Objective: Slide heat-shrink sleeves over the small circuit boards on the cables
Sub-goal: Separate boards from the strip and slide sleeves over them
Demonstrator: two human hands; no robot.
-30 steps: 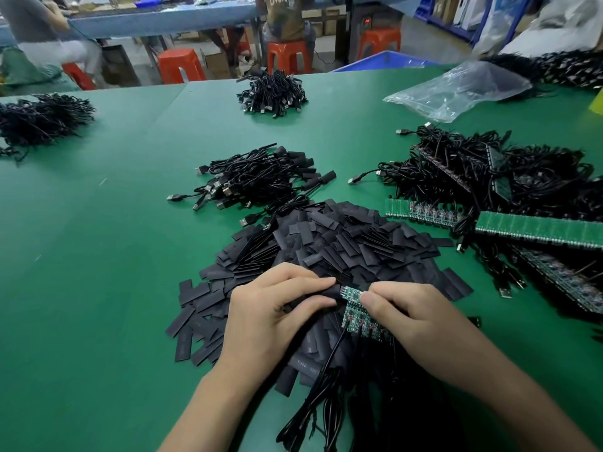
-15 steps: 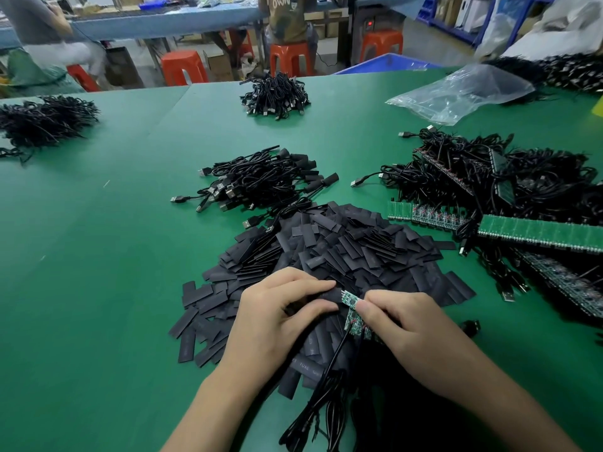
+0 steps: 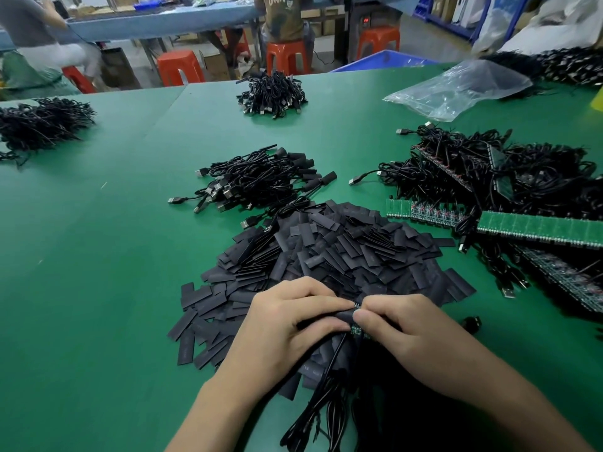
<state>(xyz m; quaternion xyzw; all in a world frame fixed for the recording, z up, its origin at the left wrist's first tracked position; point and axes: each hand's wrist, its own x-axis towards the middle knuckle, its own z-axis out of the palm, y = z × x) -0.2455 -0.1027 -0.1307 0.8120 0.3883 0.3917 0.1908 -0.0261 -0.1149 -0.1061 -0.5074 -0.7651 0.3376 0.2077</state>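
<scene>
Sleeves [image 3: 326, 256] heaped on green table [image 3: 98, 288]; orange stools [image 3: 177, 65], blue bench [image 3: 163, 21] behind.

Two bare hands meet fingertip to fingertip.
The left hand [image 3: 287, 324] pinches a black sleeve [image 3: 344, 316] between thumb and forefinger; the right hand [image 3: 408, 332] pinches a green board [image 3: 356, 330]. Both forearms enter from the near edge.

Bright, even overhead light; soft shadows; wide-angle bending at edges; blurred background figures.
</scene>
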